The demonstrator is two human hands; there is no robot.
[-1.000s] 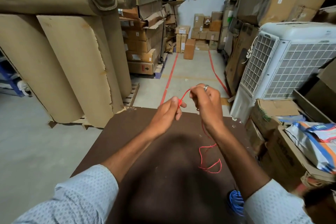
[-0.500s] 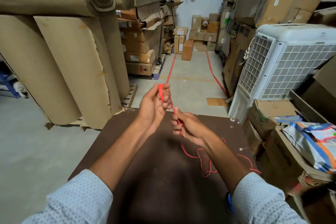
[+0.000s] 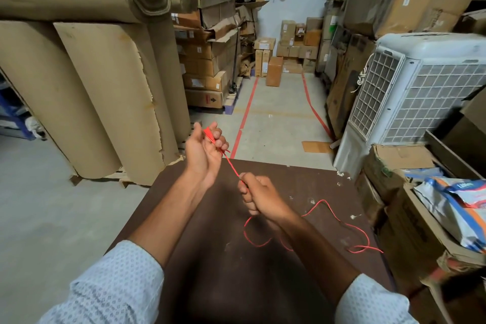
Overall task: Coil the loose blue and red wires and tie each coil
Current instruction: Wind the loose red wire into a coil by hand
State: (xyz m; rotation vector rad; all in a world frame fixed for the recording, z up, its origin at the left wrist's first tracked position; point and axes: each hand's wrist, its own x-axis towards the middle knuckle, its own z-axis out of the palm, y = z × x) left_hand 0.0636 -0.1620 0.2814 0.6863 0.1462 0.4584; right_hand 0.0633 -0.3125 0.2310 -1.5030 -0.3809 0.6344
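While the left hand [image 3: 203,148] holds a small bundle of red wire [image 3: 339,218] turns in a curled grip above the far edge of the desk [image 3: 210,284], those turns could spring apart if the fingers ease. A taut stretch runs down to the right hand [image 3: 259,196], whose grip is fisted round it; pulling too hard might drag the bundle free. Further right, the loose tail snakes across the desk and could snag or kink. No blue wire shows.

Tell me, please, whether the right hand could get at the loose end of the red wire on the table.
Probably yes: the loose end lies bare on the table beside the right hand, though its grip on the wire must loosen first.
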